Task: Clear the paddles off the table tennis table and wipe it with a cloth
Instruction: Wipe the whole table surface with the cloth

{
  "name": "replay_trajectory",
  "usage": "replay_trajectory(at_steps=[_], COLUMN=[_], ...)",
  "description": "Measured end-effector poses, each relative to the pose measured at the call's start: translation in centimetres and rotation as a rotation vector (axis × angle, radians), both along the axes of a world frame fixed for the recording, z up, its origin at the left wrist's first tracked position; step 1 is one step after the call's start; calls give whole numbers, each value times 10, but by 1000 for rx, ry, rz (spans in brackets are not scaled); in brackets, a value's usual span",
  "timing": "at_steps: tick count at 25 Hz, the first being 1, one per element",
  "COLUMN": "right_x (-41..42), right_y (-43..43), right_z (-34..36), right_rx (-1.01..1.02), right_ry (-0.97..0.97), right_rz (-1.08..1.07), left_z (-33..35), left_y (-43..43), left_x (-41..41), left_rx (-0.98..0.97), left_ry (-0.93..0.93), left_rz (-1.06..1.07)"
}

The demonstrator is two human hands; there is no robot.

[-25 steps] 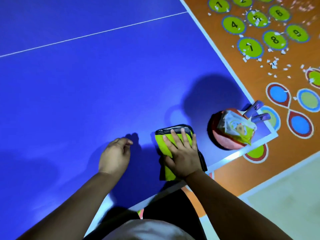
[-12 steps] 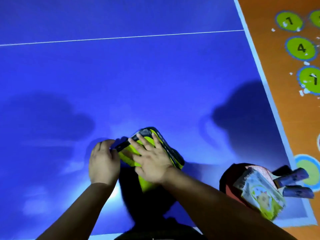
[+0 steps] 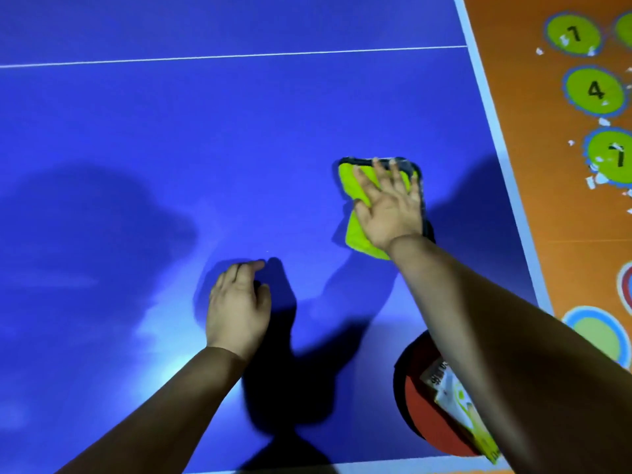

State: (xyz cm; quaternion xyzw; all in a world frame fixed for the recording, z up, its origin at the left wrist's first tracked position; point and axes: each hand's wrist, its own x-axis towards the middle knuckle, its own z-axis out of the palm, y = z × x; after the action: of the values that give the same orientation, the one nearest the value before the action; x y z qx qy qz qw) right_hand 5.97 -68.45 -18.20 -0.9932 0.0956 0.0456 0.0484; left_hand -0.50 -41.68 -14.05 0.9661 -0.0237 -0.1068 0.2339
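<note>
A folded yellow-green cloth (image 3: 355, 230) with a dark edge lies on the blue table tennis table (image 3: 171, 148). My right hand (image 3: 388, 206) presses flat on the cloth with its fingers spread. To the left and nearer me, my left hand (image 3: 237, 306) rests on the bare table surface with loosely curled fingers, holding nothing. A red paddle (image 3: 415, 398) with a black rim lies near the table's front right corner, partly hidden by my right forearm. A printed paper packet (image 3: 455, 395) sits on top of it.
A white line (image 3: 239, 56) crosses the table at the back. The table's white right edge (image 3: 492, 131) borders an orange floor mat (image 3: 547, 200) with numbered green circles and scattered white scraps.
My right hand has slid the cloth to the right and farther away across the table. My left hand has let go of the cloth's edge and now lies apart from it.
</note>
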Motion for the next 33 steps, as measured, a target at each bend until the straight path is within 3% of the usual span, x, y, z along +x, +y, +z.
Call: replay_trajectory(at_steps=[4,7,10,13,26,33], right_x=[-29,-59,-76,-83,-77,-71], right_y=[-69,-92,-80,-48,209,339], right_z=[1,4,11,18,26,26], right_rx=[-10,21,76,115,120,161], right_ry=[-73,-12,63,125,259,163], right_rz=[-180,-421,-644,-707,-448,-329], left_z=[-3,-5,-1,10,45,48], left_y=[-24,-26,-19,0,117,203], left_x=[-5,-10,-15,-13,40,71], left_rx=[-37,-50,-61,-71,-105,-97], left_ry=[-41,-27,-11,-41,-113,-100], left_rz=[-107,-172,-230,-240,-312,-288])
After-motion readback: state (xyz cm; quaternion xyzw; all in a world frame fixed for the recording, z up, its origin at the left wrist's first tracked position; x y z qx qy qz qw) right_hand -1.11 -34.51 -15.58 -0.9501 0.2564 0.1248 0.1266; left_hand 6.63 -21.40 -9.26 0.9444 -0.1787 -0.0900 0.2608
